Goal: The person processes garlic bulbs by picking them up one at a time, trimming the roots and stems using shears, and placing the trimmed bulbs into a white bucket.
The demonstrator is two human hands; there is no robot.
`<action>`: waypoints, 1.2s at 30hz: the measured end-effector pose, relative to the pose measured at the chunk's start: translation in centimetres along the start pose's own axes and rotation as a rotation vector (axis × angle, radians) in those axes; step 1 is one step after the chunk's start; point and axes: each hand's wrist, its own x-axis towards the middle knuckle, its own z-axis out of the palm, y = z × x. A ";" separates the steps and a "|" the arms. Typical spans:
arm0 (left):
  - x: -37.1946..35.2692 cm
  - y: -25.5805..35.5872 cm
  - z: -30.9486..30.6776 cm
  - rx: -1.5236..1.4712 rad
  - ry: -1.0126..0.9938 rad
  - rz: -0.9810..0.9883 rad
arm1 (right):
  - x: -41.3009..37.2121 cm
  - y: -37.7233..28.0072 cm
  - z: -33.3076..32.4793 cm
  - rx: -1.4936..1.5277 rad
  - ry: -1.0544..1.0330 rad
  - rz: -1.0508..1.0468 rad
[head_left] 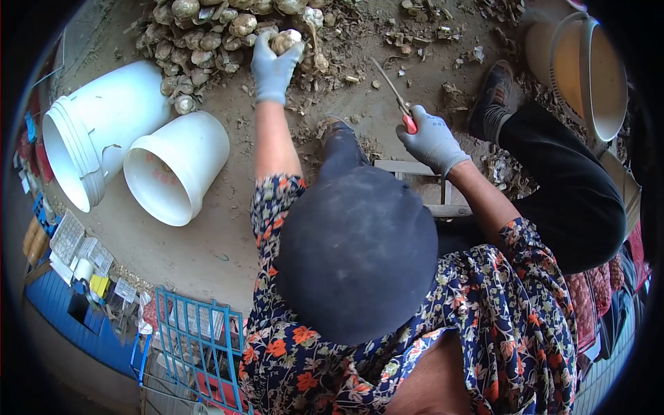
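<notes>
My left hand (273, 69), in a grey glove, is closed around a garlic bulb (285, 43) at the edge of a heap of dirty garlic bulbs (200, 38). My right hand (436, 142), also gloved, grips the red handle of what looks like a knife (392, 86). Its long thin blade points up and left, apart from the bulb. Most of the handle is hidden in my fist.
Two white buckets (138, 90) (216, 149) lie tipped on their sides at left. Another bucket (609, 83) stands far right. Garlic scraps (422, 34) litter the ground. A low wooden stool (408, 166) is beside my bent knee (360, 256). A blue metal rack (200, 339) is lower left.
</notes>
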 end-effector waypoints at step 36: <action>-12.3 8.8 -2.1 0.375 0.035 0.497 | -3.3 -4.8 0.3 -0.435 0.213 -0.370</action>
